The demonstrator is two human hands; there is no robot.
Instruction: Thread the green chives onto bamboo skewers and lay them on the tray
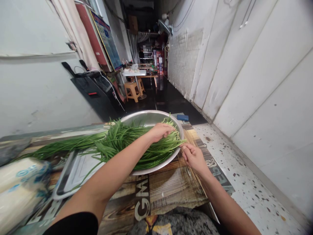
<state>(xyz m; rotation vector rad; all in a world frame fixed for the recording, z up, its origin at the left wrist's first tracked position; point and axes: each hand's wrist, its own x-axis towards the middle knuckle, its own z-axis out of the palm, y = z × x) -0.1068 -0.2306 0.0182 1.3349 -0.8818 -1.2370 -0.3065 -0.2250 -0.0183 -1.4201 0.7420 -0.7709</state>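
A round metal bowl (144, 118) stands on the table and holds a heap of long green chives (127, 140). The stalks spill over its left rim. My left hand (160, 130) reaches across the bowl and lies on the chives near the far right rim, fingers curled down onto the stalks. My right hand (193, 156) is just outside the bowl's right edge, fingers pinched on the tips of a few chive stalks. Thin bamboo skewers (193, 176) lie on the table under that hand.
A flat metal tray (73, 173) lies left of the bowl. A white printed bag (17, 189) fills the near left corner. The table (158, 192) has a wood-print cover. A speckled floor and white wall run along the right; stools and a table stand down the corridor.
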